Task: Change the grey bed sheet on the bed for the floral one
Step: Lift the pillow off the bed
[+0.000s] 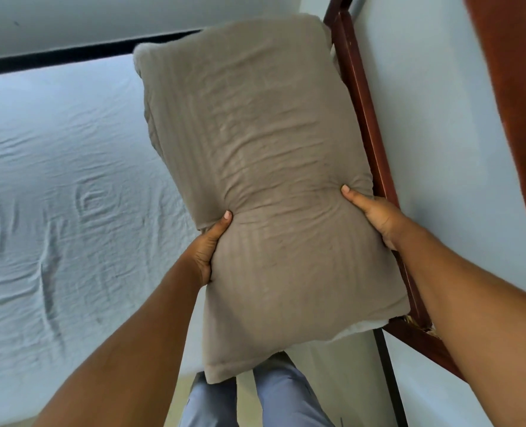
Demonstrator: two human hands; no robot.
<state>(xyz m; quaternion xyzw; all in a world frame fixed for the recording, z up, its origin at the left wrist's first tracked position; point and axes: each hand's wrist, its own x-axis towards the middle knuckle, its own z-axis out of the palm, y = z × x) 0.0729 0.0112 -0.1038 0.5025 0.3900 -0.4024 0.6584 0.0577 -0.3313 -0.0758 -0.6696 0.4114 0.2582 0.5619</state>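
A taupe striped pillow [255,167] fills the middle of the view, held up over the head end of the bed. My left hand [208,245] grips its left edge, thumb pressed into the fabric. On the opposite edge my right hand [375,214] grips it the same way. The pale grey bed sheet [61,186] lies wrinkled and flat across the mattress to the left. No floral sheet is in view.
A dark red wooden headboard [366,124] runs along the right, against a pale wall [434,118]. A black strip [70,53] edges the bed's far side. My legs in blue trousers [274,399] stand on the floor beside the bed.
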